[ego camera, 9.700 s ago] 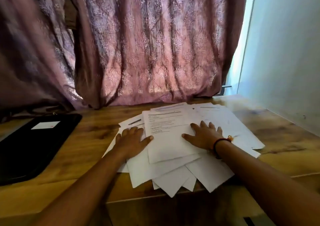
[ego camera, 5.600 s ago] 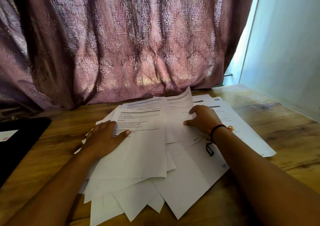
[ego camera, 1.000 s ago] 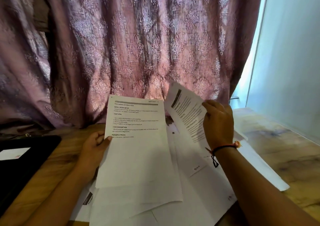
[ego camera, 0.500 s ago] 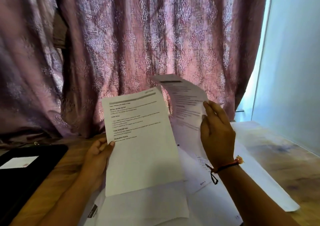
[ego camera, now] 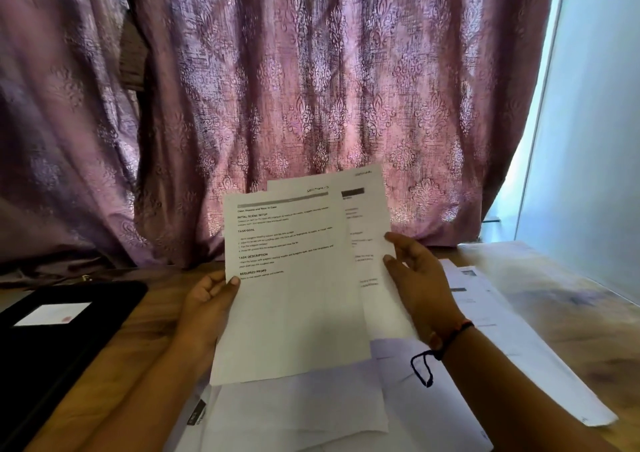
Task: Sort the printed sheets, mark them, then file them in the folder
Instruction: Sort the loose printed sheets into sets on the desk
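Patterned mauve curtain (ego camera: 311,105) hangs behind a wooden worktop (ego camera: 540,278), with a black folder (ego camera: 52,341) lying closed at its left end. Left hand (ego camera: 207,308) has its grip closed on the left edge of the front printed sheet (ego camera: 291,296), thumb on the face, sheet raised upright. Right hand (ego camera: 415,278) holds a second sheet (ego camera: 370,244) just behind it, fingers loosely curled at the right edge; remaining loose sheets (ego camera: 485,365) lie spread on the worktop beneath.
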